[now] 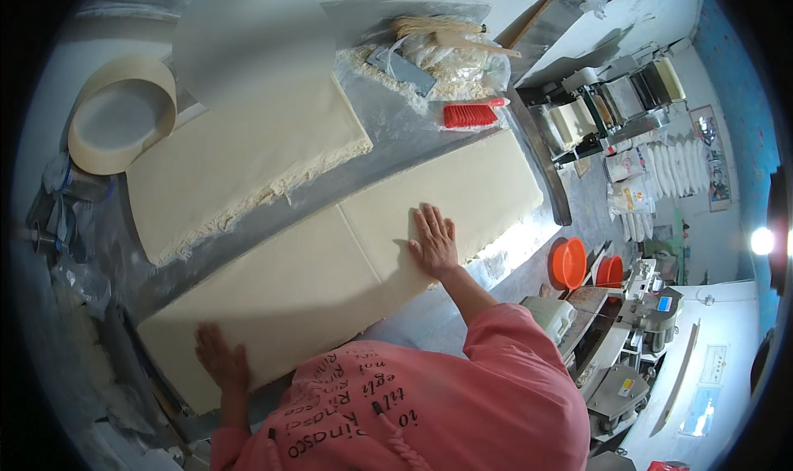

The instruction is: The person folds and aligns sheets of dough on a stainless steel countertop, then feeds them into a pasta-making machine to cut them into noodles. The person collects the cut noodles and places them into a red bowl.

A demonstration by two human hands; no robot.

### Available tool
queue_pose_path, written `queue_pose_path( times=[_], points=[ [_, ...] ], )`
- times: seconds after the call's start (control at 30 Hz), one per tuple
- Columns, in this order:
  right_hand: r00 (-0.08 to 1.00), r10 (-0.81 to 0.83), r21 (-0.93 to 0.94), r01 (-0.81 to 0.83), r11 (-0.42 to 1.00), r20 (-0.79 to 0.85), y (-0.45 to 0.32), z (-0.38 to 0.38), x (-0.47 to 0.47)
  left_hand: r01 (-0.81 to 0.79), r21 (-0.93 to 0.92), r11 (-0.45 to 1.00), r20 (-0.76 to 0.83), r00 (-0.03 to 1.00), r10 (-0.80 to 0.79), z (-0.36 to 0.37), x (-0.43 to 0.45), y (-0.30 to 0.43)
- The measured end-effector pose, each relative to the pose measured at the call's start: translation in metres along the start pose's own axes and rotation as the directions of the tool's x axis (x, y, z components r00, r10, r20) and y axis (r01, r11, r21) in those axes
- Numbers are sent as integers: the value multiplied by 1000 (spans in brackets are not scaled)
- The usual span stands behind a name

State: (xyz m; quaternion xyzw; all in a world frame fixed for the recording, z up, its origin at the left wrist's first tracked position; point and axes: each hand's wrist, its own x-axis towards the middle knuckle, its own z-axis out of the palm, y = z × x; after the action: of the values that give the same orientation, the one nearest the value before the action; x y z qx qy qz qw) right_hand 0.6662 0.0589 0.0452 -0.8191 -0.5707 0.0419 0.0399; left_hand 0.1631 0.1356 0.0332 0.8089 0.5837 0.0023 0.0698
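Observation:
A long stack of pale dough sheets (pixel 291 279) lies across the metal worktable before me, with a straight seam dividing its top. My left hand (pixel 223 356) rests palm down near its left end, in shade, the thumb apart. On the part right of the seam, my right hand (pixel 435 242) is also flat, fingers slightly spread. Neither hand grips anything. Beyond is a second dough stack (pixel 248 161) with a ragged, shredded near edge; a blurred patch hides its far part.
A roll of pale sheet (pixel 87 121) stands at the far left. A red-bristled brush (pixel 469 115), a grey scraper-like plate (pixel 401 70) and a plastic bag of dough scraps (pixel 458 59) lie at the back. To the right are a roller machine (pixel 613 105) and orange basins (pixel 569 263).

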Motion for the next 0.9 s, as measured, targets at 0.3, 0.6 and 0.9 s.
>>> queue_pose_path(
  times=[0.3,0.6,0.9],
  points=[
    [749,661,-54,-663,747,-49,145,13,64,33,-15,999,-102,994,-35,2,15,3],
    [956,-20,374,134,918,-293,-25,33,251,-24,-64,998,-284,959,5,-14,197,22],
    [905,304,123,-279,952,-297,-99,36,298,-60,-26,998,-272,961,51,20,265,48]
  ],
)
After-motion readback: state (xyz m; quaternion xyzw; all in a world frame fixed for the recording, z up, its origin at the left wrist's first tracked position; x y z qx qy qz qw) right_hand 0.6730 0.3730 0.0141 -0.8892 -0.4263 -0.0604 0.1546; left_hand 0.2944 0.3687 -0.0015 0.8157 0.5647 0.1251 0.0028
